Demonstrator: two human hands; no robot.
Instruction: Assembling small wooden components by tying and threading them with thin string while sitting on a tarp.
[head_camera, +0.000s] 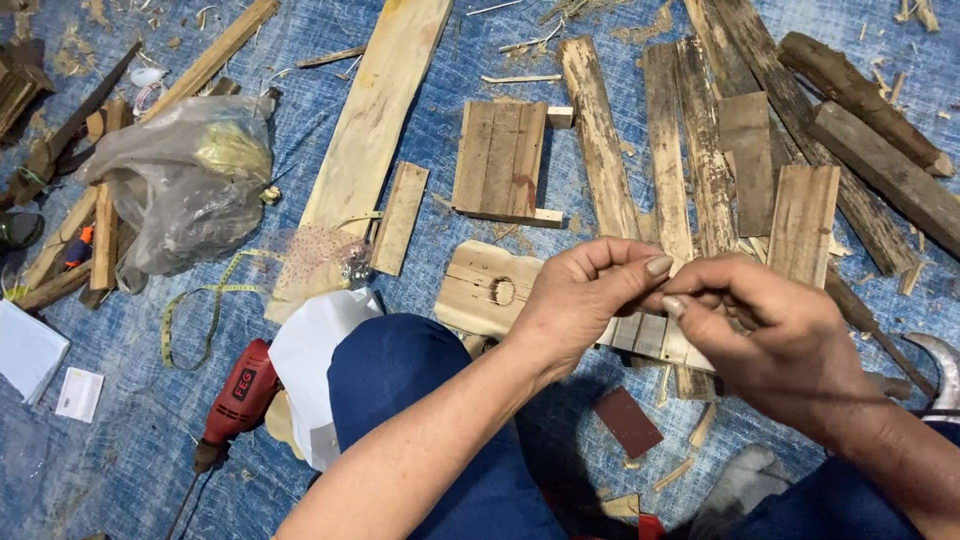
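My left hand (585, 300) and my right hand (775, 335) meet fingertip to fingertip above my blue-clad knee (400, 375). Both pinch one small item between thumbs and fingers; it is almost wholly hidden and I cannot tell what it is. Right under the hands lies a pale wooden panel with a round hole (488, 288), joined to a row of short slats (648, 338). Beyond it, a small slatted panel (500, 158) lies flat on the blue tarp (120, 450).
Long planks (375, 110) and rough boards (600, 140) lie across the tarp's far side. At the left are a red power drill (240, 395), a yellow tape measure (200, 300), white paper (320, 350) and a grey plastic bag (185, 180). A hammer head (940, 368) is at the right edge, a brown sandpaper square (627, 420) near my legs.
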